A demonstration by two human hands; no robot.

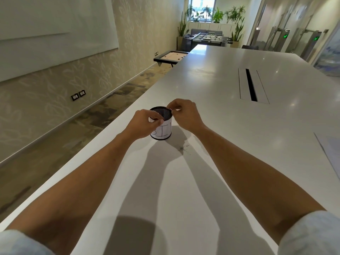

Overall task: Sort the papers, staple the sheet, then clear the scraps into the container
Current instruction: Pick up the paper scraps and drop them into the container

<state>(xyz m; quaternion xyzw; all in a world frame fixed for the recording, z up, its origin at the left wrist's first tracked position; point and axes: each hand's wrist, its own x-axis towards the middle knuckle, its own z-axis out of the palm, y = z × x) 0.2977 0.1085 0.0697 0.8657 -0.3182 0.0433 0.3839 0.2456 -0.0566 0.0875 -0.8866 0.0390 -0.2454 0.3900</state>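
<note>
Both hands meet over a small black mesh container (pixel 161 124) that stands upright on the white counter (pixel 211 126), near its left edge; a white paper label with dark letters is wrapped round the container's side. The left hand (pixel 145 124) sits at the near rim, its fingers (pixel 156 120) curled in and pinched on something pale, though whether that is a scrap or the top of the label I cannot tell. The right hand (pixel 184 115) hovers at the far rim, thumb and forefinger drawn together just above the opening; what they hold, if anything, is too small to make out. Judging by this, the last step is in hand, the clearing of scraps into the container; the sorting and stapling look finished, though no stapler shows. A sheet of paper (pixel 329 153) lies well apart at the counter's right edge, partly out of view; a faint smear or a few tiny bits (pixel 184 147) mark the counter just beside the container on its right. The next move calls for letting go squarely above the mouth; then a sweep for any bits left on the counter.
</note>
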